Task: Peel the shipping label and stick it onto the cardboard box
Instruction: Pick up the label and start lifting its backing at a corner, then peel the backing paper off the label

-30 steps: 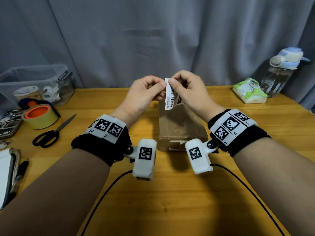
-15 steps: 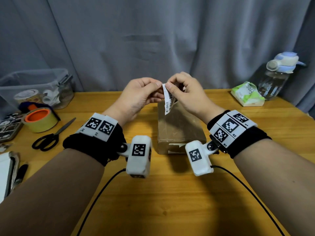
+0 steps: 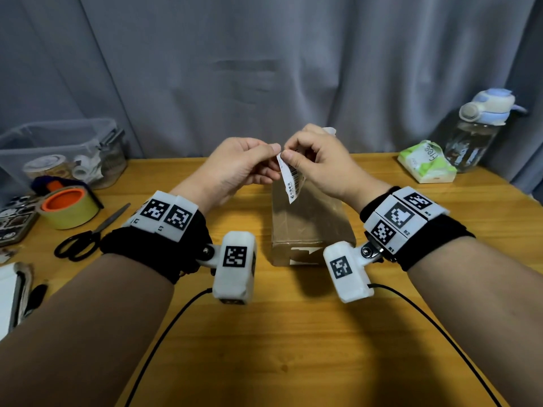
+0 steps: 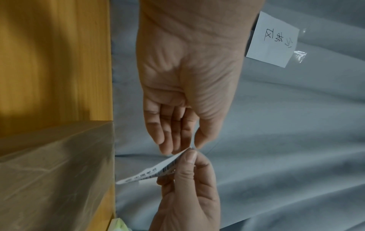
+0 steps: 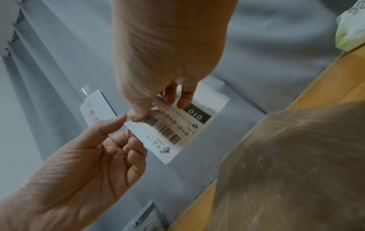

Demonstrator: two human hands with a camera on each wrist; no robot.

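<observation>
A white shipping label (image 3: 292, 183) with a barcode hangs over the brown cardboard box (image 3: 311, 230), which lies on the wooden table. My right hand (image 3: 289, 151) pinches the label's top with the thumb on the printed face (image 5: 173, 129) and the fingers behind it. My left hand (image 3: 271, 154) pinches the label's top corner between thumb and fingertips (image 4: 192, 147). Both hands are held above the far end of the box (image 4: 55, 171) and do not touch it. The label's back is hidden.
At the left stand a clear plastic bin (image 3: 58, 154), a yellow tape roll (image 3: 69, 208) and scissors (image 3: 88, 239). A tissue pack (image 3: 426, 163) and a water bottle (image 3: 479, 133) sit at the back right. A grey curtain hangs behind, with a paper note (image 4: 272, 39) taped to it.
Both hands stay above the box, working at the label's top corner. The label now tilts a little more, with its lower end swung right.
</observation>
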